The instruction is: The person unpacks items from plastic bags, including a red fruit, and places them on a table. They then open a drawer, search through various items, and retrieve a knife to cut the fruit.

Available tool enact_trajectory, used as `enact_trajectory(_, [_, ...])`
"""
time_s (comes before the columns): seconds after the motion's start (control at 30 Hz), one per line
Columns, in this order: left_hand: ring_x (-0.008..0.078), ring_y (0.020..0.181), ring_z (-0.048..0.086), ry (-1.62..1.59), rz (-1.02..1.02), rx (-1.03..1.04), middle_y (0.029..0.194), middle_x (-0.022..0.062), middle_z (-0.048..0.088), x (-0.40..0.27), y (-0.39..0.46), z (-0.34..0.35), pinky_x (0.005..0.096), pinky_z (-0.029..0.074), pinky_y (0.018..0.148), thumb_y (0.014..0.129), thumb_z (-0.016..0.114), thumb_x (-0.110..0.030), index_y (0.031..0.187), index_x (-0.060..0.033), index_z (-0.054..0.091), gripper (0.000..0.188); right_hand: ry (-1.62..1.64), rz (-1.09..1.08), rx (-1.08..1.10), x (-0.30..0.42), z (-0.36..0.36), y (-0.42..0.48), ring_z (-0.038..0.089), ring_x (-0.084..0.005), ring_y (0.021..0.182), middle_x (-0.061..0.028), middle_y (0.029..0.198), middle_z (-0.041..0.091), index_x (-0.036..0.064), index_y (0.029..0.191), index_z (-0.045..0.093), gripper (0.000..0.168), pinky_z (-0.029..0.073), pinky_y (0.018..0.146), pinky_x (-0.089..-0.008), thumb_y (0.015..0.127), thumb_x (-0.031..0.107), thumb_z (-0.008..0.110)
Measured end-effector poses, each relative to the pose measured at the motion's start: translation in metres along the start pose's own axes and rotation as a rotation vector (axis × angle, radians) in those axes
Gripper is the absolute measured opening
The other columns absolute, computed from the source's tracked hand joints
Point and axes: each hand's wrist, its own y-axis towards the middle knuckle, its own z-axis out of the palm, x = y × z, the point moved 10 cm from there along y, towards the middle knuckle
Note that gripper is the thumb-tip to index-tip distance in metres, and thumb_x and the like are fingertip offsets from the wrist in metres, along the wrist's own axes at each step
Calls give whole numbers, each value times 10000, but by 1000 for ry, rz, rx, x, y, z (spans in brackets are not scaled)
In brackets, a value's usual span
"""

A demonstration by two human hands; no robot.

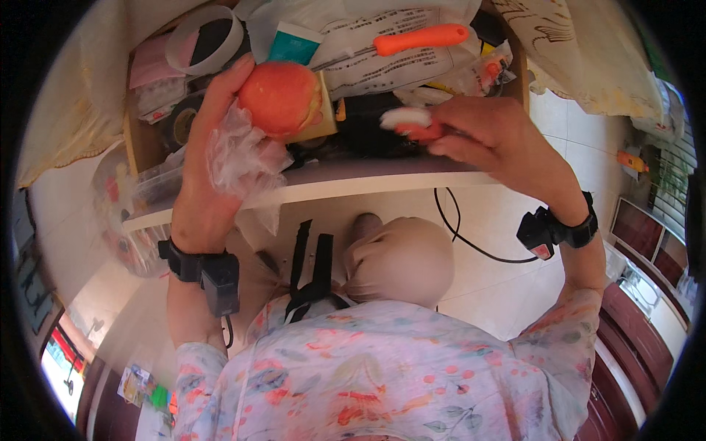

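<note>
A round red-orange fruit, probably an apple (279, 98), is in my left hand (212, 143), with the thumb at its upper left. A crumpled clear plastic bag (242, 151) is bunched in the same hand below the fruit. My right hand (485, 132) pinches a small white and red object (409, 121) between thumb and fingers; its kind is unclear. Both hands are over an open drawer (331, 190). Behind them in the drawer lies a screwdriver with an orange handle (422, 39), on a plastic bag bearing print (380, 69).
The drawer also holds a white ring (204, 39), a roll of tape (183, 124), a teal and white packet (294, 44) and a yellowish card (325, 118). Patterned cloth (584, 49) hangs at both sides. A black cable (480, 251) runs below the drawer.
</note>
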Motion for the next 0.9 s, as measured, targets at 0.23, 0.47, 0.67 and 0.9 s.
enact_trajectory(0.23, [355, 1053, 579, 90, 136, 115, 1247, 199, 489, -7, 0, 2, 253, 560, 652, 874, 555, -86, 1328, -82, 364, 493, -298, -5, 397, 11, 51, 31, 601, -331, 767, -136, 753, 612, 46, 918, 599, 246, 461, 661, -436, 807, 266, 581])
enact_trajectory(0.47, [334, 956, 622, -156, -110, -30, 1172, 197, 544, 7, 5, -3, 221, 483, 472, 886, 569, -299, 1247, -41, 447, 460, -76, 141, 53, -2, 7, 10, 595, -322, 710, -146, 742, 613, 23, 871, 607, 162, 465, 645, -388, 795, 167, 606])
enact_trajectory(0.67, [314, 1006, 603, -128, -241, 47, 1217, 190, 513, 20, 10, -8, 216, 501, 538, 866, 598, -208, 1290, -75, 423, 478, 59, 188, -38, -7, -2, -10, 586, -298, 668, -139, 769, 621, 27, 889, 623, 115, 469, 621, -327, 801, 95, 594])
enact_trajectory(0.9, [297, 1043, 582, 45, 10, 129, 1262, 158, 484, 4, 3, -1, 223, 528, 654, 865, 576, -102, 1334, -123, 393, 505, -591, 121, 218, -47, 29, -10, 624, -291, 724, -116, 807, 646, 76, 933, 646, 144, 486, 616, -366, 811, 108, 577])
